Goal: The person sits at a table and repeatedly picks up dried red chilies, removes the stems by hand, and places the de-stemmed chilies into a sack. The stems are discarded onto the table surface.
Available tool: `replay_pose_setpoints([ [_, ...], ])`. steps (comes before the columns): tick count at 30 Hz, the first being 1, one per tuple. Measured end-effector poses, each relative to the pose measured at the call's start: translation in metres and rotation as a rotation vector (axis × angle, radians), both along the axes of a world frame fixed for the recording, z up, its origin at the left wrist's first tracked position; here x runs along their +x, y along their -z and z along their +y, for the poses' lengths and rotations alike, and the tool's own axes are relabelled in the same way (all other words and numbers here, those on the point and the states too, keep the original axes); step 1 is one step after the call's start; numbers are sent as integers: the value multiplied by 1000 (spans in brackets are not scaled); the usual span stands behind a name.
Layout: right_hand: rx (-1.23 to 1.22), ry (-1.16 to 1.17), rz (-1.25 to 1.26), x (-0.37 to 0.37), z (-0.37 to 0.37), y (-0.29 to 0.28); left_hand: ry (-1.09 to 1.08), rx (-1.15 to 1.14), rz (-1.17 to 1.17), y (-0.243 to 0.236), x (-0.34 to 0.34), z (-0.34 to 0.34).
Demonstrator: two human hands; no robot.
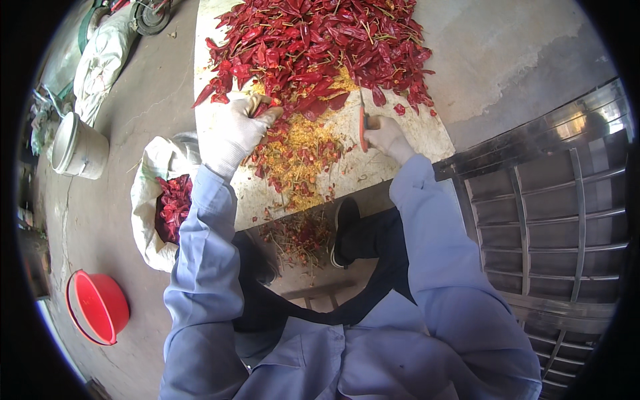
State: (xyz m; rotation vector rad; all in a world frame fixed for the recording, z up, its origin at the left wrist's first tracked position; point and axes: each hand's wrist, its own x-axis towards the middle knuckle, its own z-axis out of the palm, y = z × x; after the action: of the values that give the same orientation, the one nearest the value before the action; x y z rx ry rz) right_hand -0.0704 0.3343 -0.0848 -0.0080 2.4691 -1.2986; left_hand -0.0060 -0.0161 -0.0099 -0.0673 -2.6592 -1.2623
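My left hand (pixel 235 128), in a white glove, is closed on a dried red chili pepper (pixel 268 107) at the near edge of a large pile of red chilies (pixel 313 47). In my gloved right hand (pixel 388 138) is a pair of scissors (pixel 363 127) with orange and dark handles, its blades pointing away from me. Whether the blades are apart cannot be made out. Between my hands, yellow seeds (pixel 297 157) and red scraps lie on a pale board (pixel 427 137). The scissors stand apart from the chili in my left hand.
Left of the board stands a white sack (pixel 143 213) holding red chili pieces (pixel 175 207). Farther left are a red bucket (pixel 110 310) and a white bucket (pixel 90 150). A metal grille (pixel 547 220) stands at the right. Scraps (pixel 300 240) lie on the floor between my feet.
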Motion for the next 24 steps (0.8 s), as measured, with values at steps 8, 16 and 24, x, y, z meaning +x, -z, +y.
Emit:
replay_pose_setpoints([
  [8,-300,-289,80,42,-88,-35,34,22,36,-5,6,11],
  [16,63,-381,510,55,-108,-58,47,-6,38,-5,5,13],
  [24,93,-373,549,57,-109,-65,59,-60,118,-5,3,13],
])
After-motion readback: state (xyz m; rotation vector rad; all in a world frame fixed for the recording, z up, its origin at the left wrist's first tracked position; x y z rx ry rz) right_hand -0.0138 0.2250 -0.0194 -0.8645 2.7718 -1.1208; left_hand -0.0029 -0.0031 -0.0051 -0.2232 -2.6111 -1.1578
